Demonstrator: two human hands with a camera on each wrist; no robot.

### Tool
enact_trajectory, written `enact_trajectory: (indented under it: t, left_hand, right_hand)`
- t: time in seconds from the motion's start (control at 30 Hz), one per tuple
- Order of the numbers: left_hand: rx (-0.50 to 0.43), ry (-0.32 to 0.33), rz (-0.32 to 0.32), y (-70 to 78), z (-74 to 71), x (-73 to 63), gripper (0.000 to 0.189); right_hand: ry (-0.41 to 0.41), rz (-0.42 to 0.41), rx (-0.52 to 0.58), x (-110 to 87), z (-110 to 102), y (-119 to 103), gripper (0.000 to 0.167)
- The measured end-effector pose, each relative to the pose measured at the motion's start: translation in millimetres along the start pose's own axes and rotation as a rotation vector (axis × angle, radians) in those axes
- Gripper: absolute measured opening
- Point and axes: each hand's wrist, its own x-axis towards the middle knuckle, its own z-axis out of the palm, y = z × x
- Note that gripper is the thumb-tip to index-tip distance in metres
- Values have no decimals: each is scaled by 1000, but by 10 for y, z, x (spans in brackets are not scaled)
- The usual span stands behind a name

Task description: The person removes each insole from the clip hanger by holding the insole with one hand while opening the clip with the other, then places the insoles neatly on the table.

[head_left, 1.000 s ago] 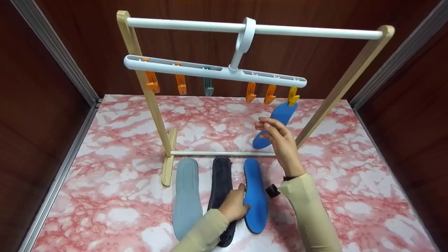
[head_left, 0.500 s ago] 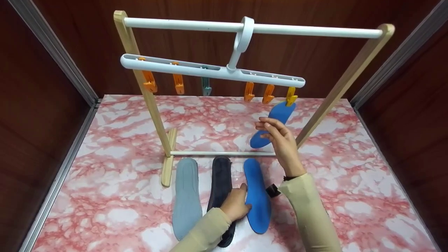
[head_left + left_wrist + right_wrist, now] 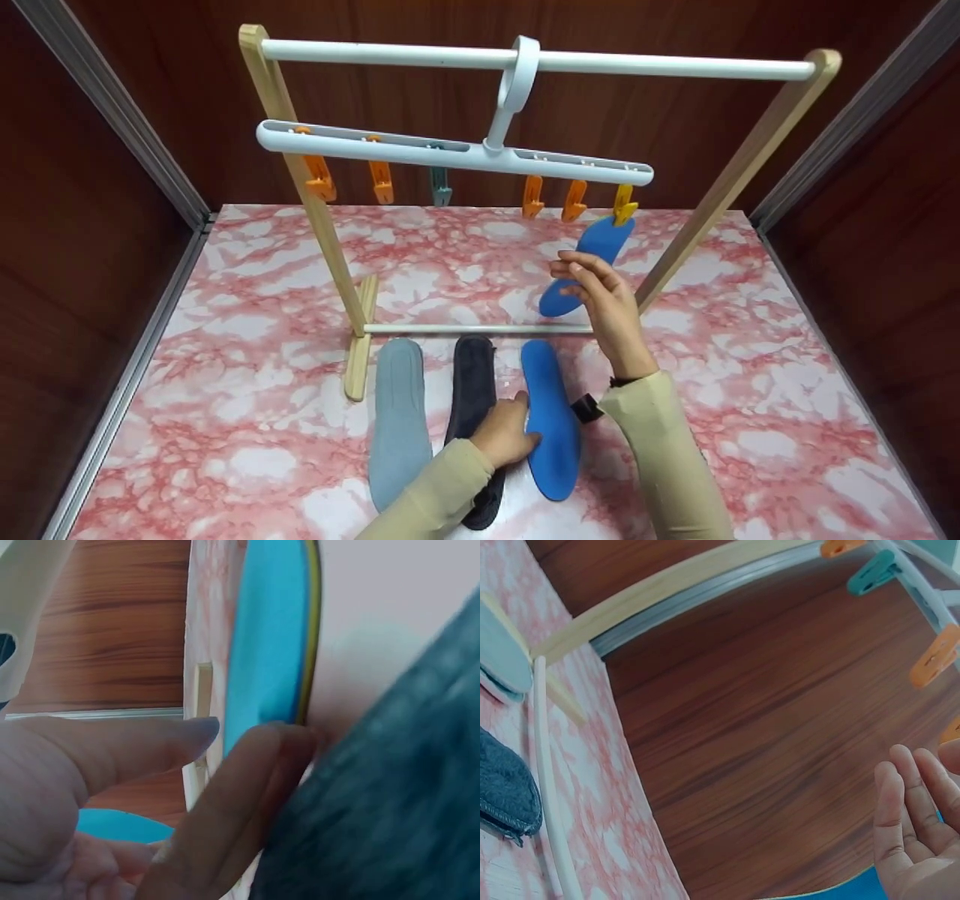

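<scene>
My left hand (image 3: 504, 435) is low over the table, between a black insole (image 3: 474, 397) and a blue insole (image 3: 551, 427). In the left wrist view its fingers touch the edge of the blue insole (image 3: 271, 637), while the thumb stays apart above it. My right hand (image 3: 609, 315) is raised with fingers loosely bent, holding nothing. Behind it another blue insole (image 3: 604, 238) hangs from a yellow clip (image 3: 625, 205), partly hidden by the hand. A grey-green insole (image 3: 400, 427) lies left of the black one.
A white hanger (image 3: 450, 154) with orange clips (image 3: 533, 196) and a teal clip (image 3: 441, 186) hangs from the white bar (image 3: 390, 54) of a wooden-sided rack (image 3: 315, 210). The marbled table (image 3: 247, 450) is bounded by dark wood walls (image 3: 187, 90).
The flat blue insole shifted slightly right at its near end beside my left hand. The hanger swayed slightly to the left. My right hand stays nearly still.
</scene>
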Motion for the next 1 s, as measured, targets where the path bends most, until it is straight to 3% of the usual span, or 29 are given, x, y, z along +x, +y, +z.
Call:
enact_trajectory:
  t: [0.23, 0.5, 0.7, 0.87, 1.0]
  left_hand:
    - [-9, 56, 70, -13, -149, 150, 22]
    - [-74, 193, 56, -47, -347, 478, 10]
    - [-119, 262, 104, -79, -378, 607, 9]
    - [-175, 328, 103, -50, -370, 732, 7]
    - [-214, 342, 90, 6, -385, 826, 11]
  right_hand:
    - [24, -20, -2, 5, -11, -22, 27]
    - [136, -114, 93, 2, -16, -57, 19]
    - [196, -163, 139, -2, -31, -107, 18]
    - [239, -166, 140, -18, -45, -113, 19]
    - [266, -183, 143, -16, -51, -114, 18]
